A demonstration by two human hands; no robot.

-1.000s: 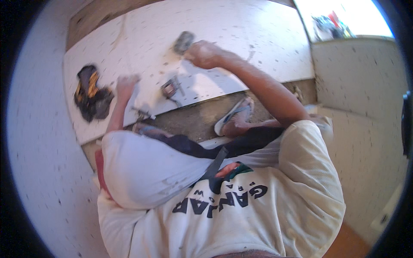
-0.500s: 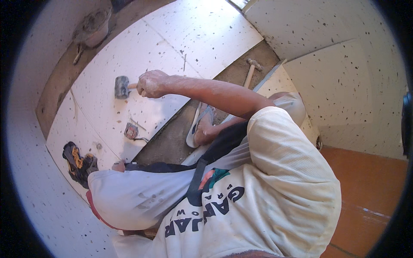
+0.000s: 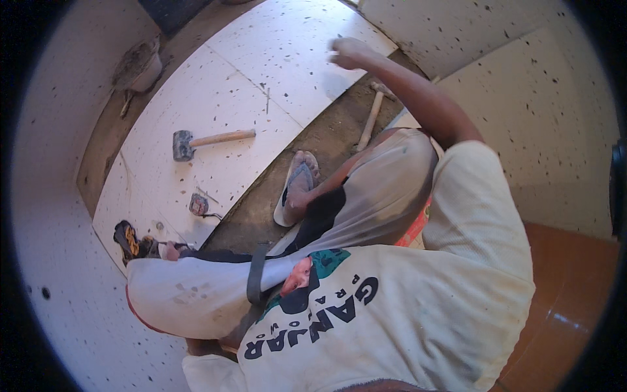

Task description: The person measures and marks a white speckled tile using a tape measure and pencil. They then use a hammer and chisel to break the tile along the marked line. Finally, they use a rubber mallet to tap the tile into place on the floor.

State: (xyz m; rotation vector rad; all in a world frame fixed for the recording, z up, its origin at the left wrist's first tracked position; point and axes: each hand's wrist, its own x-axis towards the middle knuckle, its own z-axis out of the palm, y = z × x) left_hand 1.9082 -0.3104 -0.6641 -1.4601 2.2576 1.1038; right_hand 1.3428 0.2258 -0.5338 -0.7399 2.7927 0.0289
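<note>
My right hand (image 3: 349,53) is raised over the far part of the white tiled floor (image 3: 261,39), its fingers apart and nothing in them. A rubber mallet (image 3: 222,137) with a black head and wooden handle lies on the tiles to its left, out of its grasp. Nearest below the hand, a wooden-handled hammer (image 3: 370,121) rests on the bare grey strip by the wall. My left hand is out of sight behind my bent leg; only a bit of that arm (image 3: 201,346) shows at the lower left.
A tape measure (image 3: 198,204) lies on the tiles near the black-and-orange bundle (image 3: 128,242). At the far left stands a white bucket (image 3: 147,75) with dried mortar. My sandalled foot (image 3: 297,186) is on the bare cement strip (image 3: 258,219) beside the tile edge.
My right hand has let go of the mallet and swung away to the upper right. The mallet now lies on the tiles. My right knee is more in view.
</note>
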